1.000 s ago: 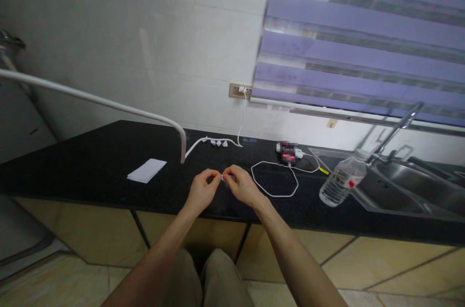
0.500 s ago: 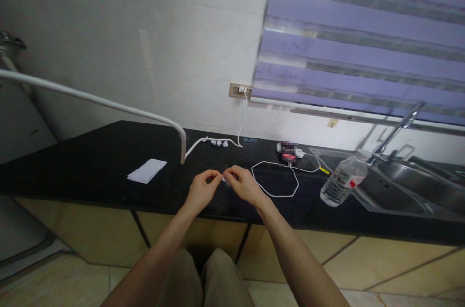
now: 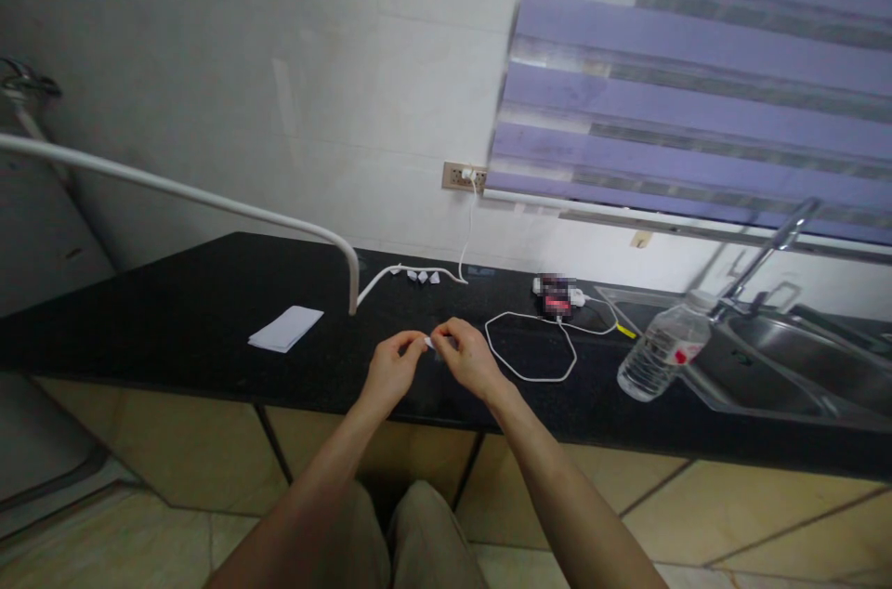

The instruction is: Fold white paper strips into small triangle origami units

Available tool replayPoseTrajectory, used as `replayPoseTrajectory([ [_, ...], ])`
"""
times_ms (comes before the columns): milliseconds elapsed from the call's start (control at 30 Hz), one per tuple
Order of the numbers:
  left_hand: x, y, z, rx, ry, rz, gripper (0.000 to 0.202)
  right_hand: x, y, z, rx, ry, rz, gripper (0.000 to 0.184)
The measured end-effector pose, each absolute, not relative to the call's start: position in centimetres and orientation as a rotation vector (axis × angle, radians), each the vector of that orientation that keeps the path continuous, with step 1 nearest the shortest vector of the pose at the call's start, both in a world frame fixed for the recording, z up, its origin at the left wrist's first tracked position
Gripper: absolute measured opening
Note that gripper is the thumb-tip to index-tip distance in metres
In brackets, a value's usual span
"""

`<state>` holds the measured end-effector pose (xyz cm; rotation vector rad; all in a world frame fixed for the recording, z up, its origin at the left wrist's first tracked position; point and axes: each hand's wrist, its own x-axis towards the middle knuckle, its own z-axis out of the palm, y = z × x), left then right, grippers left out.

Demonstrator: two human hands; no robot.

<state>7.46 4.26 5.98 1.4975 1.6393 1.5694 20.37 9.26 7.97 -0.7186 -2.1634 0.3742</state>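
Observation:
My left hand [image 3: 391, 369] and my right hand [image 3: 469, 355] meet over the front of the black counter [image 3: 174, 320]. Both pinch a small white piece of paper [image 3: 428, 344] between their fingertips. Several small folded white paper shapes [image 3: 422, 275] lie in a row near the back wall. A stack of white paper sheets [image 3: 286, 328] lies flat to the left of my hands.
A white cable [image 3: 531, 346] loops on the counter from a wall socket [image 3: 463, 176] to a phone [image 3: 556, 299]. A plastic water bottle [image 3: 661, 346] lies tilted by the steel sink [image 3: 780, 366]. A white bent tube [image 3: 209, 199] crosses the left side.
My hands keep pinching the paper piece and have barely shifted. The view has moved slightly down and to the right.

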Motion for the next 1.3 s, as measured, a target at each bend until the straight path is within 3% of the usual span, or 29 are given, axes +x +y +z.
replayPoseTrajectory([
  [333,7.2,4.4,6.0,1.381,1.6,1.626,0.025,20.4,9.4,7.8,-0.756,-2.11,0.583,0.014],
  [667,6.9,4.9,5.7,1.42,1.577,1.639,0.025,20.8,10.1,8.1,-0.765,-2.12,0.825,0.026],
  [1033,7.1,4.9,6.8,1.456,1.543,1.545,0.027,20.9,10.4,8.4,-0.782,-2.06,0.777,0.021],
  [1300,8.3,4.8,6.7,1.42,1.489,1.5,0.026,20.7,10.0,8.4,-0.817,-1.794,0.991,0.02],
])
